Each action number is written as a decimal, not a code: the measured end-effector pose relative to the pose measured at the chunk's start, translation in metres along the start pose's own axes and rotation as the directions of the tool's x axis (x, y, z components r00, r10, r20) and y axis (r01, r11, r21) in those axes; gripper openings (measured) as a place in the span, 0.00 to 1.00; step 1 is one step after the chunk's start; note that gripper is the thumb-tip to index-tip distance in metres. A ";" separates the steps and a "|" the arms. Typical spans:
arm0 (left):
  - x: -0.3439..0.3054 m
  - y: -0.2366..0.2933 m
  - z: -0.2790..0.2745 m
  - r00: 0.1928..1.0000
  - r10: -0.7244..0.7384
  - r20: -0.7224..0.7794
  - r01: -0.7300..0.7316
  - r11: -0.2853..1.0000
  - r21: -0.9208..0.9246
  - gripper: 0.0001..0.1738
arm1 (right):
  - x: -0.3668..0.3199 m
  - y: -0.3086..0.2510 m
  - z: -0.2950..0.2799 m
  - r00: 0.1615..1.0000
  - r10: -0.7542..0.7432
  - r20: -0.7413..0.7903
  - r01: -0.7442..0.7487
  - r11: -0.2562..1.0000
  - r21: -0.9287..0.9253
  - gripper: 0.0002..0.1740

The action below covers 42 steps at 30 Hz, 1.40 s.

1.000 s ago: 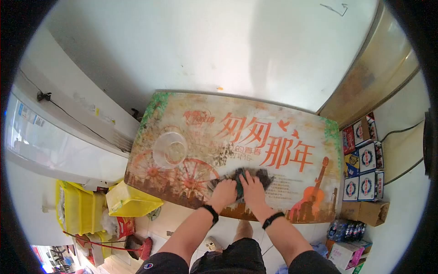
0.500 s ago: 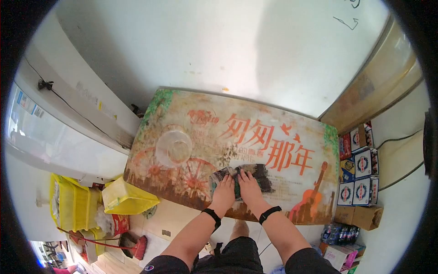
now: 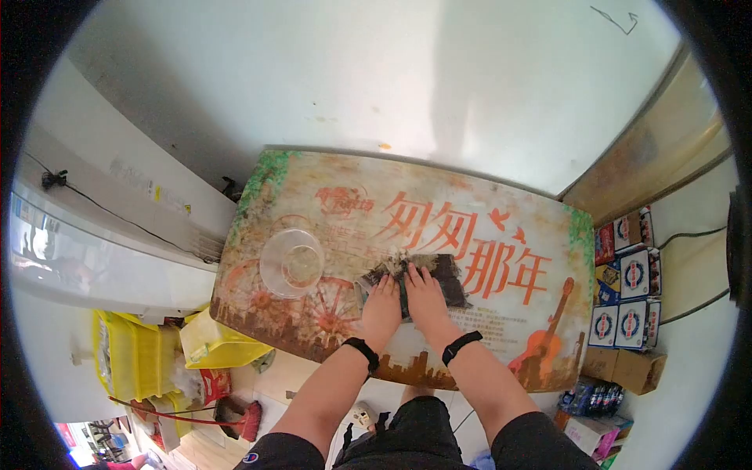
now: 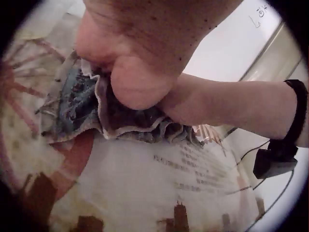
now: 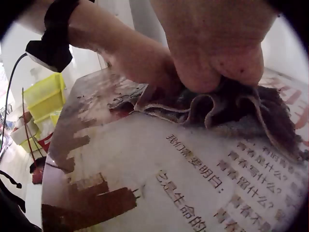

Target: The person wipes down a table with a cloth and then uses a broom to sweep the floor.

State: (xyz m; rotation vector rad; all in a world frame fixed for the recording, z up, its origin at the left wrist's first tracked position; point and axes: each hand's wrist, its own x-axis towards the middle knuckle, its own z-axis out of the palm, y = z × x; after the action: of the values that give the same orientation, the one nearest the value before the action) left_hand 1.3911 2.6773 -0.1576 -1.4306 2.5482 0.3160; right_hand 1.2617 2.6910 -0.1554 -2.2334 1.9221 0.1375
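A dark, rumpled cloth (image 3: 450,283) lies on the printed tabletop (image 3: 352,176) near its middle. Side by side, the left hand (image 3: 382,308) and the right hand (image 3: 427,296) press on it, fingers extended forward over it. In the left wrist view the cloth (image 4: 77,104) shows blue-grey with pale folded edges under the left hand (image 4: 135,53). Folds of the cloth (image 5: 236,113) bunch below the right hand (image 5: 217,43) in the right wrist view; the fingertips are hidden there. Left of the hands stands a clear round plastic tub (image 3: 291,263).
Yellow crates (image 3: 129,356) and a red broom (image 3: 251,421) are on the floor at left. Stacked drink boxes (image 3: 633,274) and an open carton (image 3: 638,370) stand by the table's right end. A white wall (image 3: 352,70) rises behind the table.
Both hands have moved forward over the tabletop with the cloth, away from the near edge. Fingers that looked more bent around the cloth one second ago now lie straighter. The tub stays in place.
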 end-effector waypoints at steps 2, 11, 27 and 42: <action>0.009 -0.005 -0.004 1.000 0.003 -0.012 -0.003 1.000 0.017 0.26 | 0.009 0.004 0.004 0.999 -0.003 -0.051 0.004 1.000 0.030 0.25; 0.019 -0.004 -0.030 0.984 -0.075 0.159 0.108 0.972 -0.208 0.26 | 0.018 0.004 -0.021 0.997 0.083 -0.004 -0.082 0.990 0.117 0.23; -0.089 0.032 0.027 0.999 0.031 0.012 -0.029 0.991 -0.134 0.31 | -0.084 -0.036 0.023 0.995 0.095 0.042 -0.097 0.995 0.039 0.27; -0.010 0.004 0.001 0.998 -0.027 0.060 0.033 0.995 -0.098 0.29 | 0.013 -0.005 -0.008 0.979 0.058 0.197 -0.067 0.997 0.039 0.30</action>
State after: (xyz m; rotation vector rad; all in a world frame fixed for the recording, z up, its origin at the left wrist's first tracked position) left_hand 1.3933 2.6878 -0.1551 -1.4694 2.4940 0.4780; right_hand 1.2686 2.6773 -0.1493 -2.0471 1.8715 0.3070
